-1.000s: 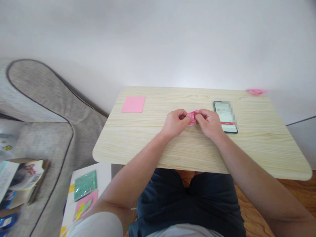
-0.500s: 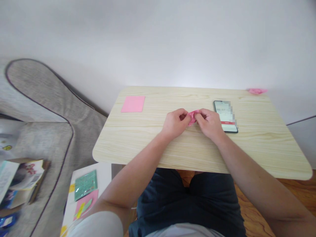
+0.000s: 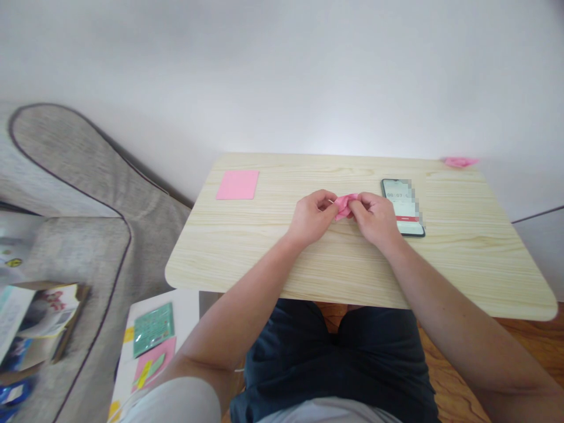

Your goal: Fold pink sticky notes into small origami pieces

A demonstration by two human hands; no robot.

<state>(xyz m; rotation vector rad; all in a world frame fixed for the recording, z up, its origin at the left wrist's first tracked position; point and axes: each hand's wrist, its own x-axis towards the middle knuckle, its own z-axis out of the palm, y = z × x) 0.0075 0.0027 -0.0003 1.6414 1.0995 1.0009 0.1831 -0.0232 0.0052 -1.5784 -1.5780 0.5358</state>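
A small piece of folded pink paper (image 3: 345,207) is held between both hands above the middle of the table. My left hand (image 3: 312,218) pinches its left side with thumb and fingers. On the other side, my right hand (image 3: 375,218) grips it, the thumb pressed against its front. Fingers cover much of the paper, so its exact shape is hard to make out. Just right of my right hand lies a phone (image 3: 404,208) with a timer on its screen. A flat square of pink paper (image 3: 238,185) rests at the table's back left.
Another folded pink paper piece (image 3: 460,162) sits at the back right corner of the wood-grain table (image 3: 476,264). Lower left, a white surface holds a green packet (image 3: 154,329) and coloured paper. A grey sofa (image 3: 150,258) with an open box (image 3: 42,323) stands at the left.
Both hands keep hold of the pink paper and have shifted very slightly. The fingers have moved a little on it, and more of its folded surface shows between them.
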